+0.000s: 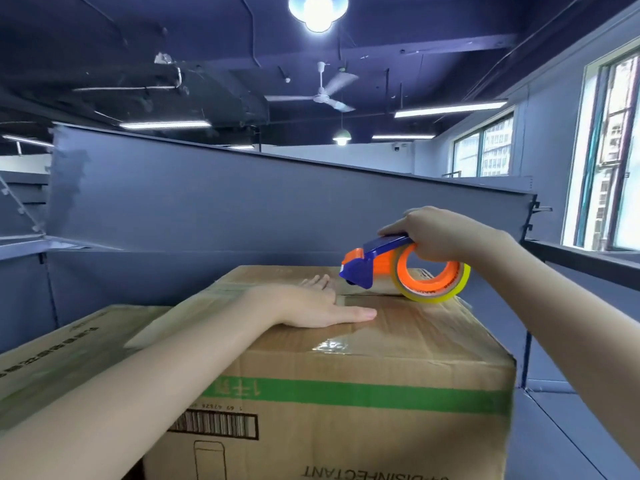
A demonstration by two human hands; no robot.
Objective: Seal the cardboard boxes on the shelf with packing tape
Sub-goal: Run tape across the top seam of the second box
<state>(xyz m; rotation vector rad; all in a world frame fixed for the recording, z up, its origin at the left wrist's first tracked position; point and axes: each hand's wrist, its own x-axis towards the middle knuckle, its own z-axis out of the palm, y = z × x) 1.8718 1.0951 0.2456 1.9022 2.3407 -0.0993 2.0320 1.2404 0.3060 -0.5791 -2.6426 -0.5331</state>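
Fingers of right hand [446, 233] grip tape dispenser [382, 262]; left hand [311, 304] flat on box [415, 329].

The cardboard box [381, 441] bore upside-down print reading "DISINFECTANT" at the lower edge, beside a barcode [214, 424] with blurred digits.

Ceiling fan [320, 93], pendant lamp [318, 10], windows [485, 152]

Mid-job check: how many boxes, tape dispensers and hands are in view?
Cardboard boxes: 2, the green-striped box and the left box
Tape dispenser: 1
Hands: 2, left hand flat on the green-striped box, right hand gripping the tape dispenser
Total: 5
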